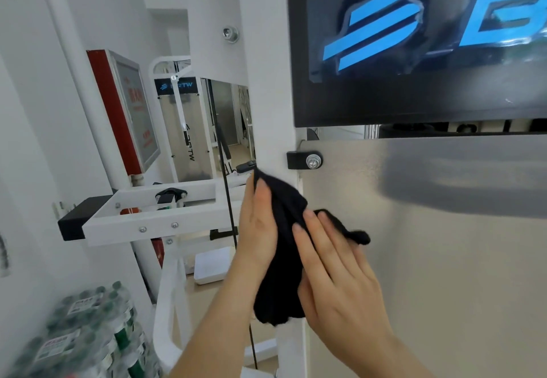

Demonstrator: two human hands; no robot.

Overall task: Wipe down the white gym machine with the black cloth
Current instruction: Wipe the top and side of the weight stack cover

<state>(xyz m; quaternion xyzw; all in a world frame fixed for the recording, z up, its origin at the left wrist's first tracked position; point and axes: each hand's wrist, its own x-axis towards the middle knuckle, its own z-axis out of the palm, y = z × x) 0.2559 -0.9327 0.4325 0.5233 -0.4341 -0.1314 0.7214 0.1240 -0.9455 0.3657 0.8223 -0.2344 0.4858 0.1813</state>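
The black cloth (284,265) is draped round the upright post (266,87) of the white gym machine (291,354), just below the black bracket (297,160) with its bolt. The cloth is sandwiched between both hands. The left hand (256,226) is pressed flat on the post's left side, and the right hand (334,268) is laid flat on the front. Neither grip is closed round the cloth: the fingers are kept straight and the cloth is pinned by pressure only. Wiping is judged under way, mid-post. No streak or clean/dirty edge can be made out, so the share done cannot be told. Judged left to do: the post above the bracket, the post below the cloth, the grey guard panel (444,259) and the black logo panel (414,102).
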